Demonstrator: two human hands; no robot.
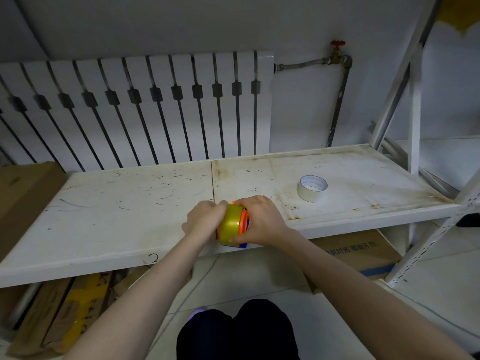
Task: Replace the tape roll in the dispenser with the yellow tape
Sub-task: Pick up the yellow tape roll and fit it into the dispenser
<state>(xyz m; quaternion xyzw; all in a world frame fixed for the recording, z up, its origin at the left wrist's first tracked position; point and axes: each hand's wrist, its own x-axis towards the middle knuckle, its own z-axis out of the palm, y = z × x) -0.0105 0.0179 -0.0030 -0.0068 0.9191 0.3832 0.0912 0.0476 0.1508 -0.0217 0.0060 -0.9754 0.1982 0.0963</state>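
Observation:
A yellow tape roll (230,223) sits against the orange hub of the dispenser (244,221), whose blue body shows below at the front edge of the white shelf (130,203). My left hand (205,219) presses on the roll's left side, fingers closed around it. My right hand (262,222) grips the dispenser from the right, thumb under the roll. A white tape roll (312,187) lies flat on the shelf, apart to the right.
A white radiator (135,107) and a pipe with a red valve (337,44) stand behind the shelf. Shelf uprights (413,126) rise at the right. Cardboard boxes (363,253) lie below and to the left. My knees (236,331) are underneath.

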